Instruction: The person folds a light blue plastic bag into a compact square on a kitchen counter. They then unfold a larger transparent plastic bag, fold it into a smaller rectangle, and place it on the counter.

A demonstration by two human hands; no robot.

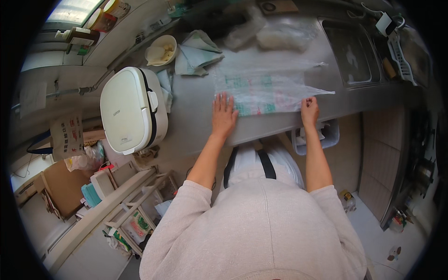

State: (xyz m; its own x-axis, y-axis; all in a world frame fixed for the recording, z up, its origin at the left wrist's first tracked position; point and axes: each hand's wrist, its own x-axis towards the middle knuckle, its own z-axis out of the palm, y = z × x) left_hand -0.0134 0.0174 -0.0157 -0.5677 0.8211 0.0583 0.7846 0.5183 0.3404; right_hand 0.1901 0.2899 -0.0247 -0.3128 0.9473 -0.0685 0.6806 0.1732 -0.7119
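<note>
A thin translucent plastic bag (268,91) with green and red print lies flattened on the metal counter (196,98). My left hand (224,115) rests flat on its left end, fingers stretched out. At the bag's lower right corner, my right hand (310,112) is closed in a pinch on the edge. Pointed handle ends of the bag stretch out to the right, beyond that hand. Folded plastic bags (197,53) lie to the far left of the flattened one. Behind it sits a heap of crumpled clear plastic (285,37).
A white lidded appliance (125,109) stands at the counter's left end, near a bowl (171,48) with pale pieces inside. The sink (352,53) is at the far right. Below the counter's front edge, a plastic bin (330,139) stands beside my right forearm.
</note>
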